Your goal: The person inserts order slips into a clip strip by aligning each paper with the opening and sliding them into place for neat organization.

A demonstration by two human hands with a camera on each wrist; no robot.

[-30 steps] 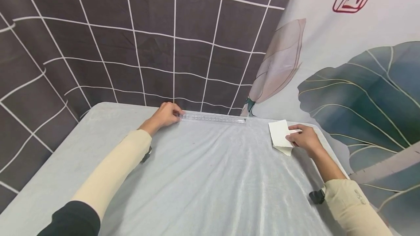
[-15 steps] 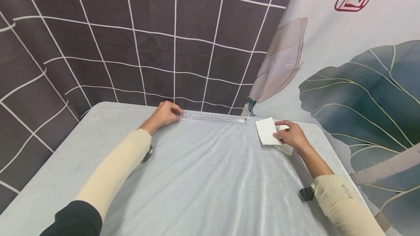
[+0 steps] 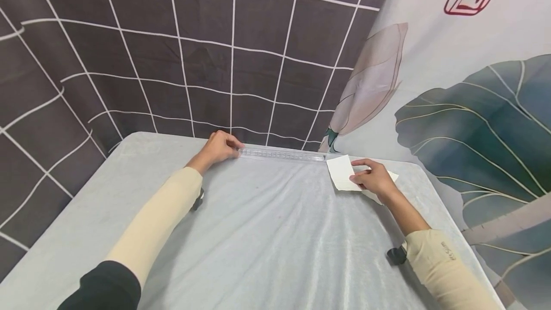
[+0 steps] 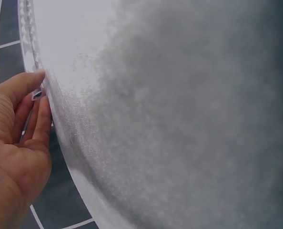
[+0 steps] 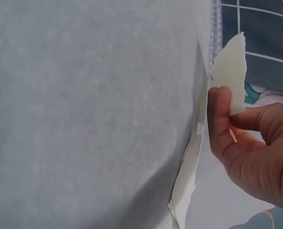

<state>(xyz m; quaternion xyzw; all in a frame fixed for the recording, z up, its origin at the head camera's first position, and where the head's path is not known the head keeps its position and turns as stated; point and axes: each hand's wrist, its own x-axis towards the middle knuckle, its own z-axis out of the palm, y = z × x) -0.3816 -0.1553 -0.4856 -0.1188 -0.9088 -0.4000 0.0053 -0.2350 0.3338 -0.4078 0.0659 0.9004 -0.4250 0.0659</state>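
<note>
Left hand (image 3: 217,147) pinches one end of a clear strip (image 3: 281,155), its fingers covering that tip, while the rest lies along the far edge of the cloth-covered table (image 3: 258,233), any markings too faint to read. Right hand (image 3: 375,179) grips a white paper piece (image 3: 341,172) near the strip's other end, hiding much of a second paper piece (image 3: 393,176) lying beneath.

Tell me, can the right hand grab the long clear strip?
Probably yes: the clear strip has its right end close to the right hand. But that hand pinches white paper, which it may have to drop first.
</note>
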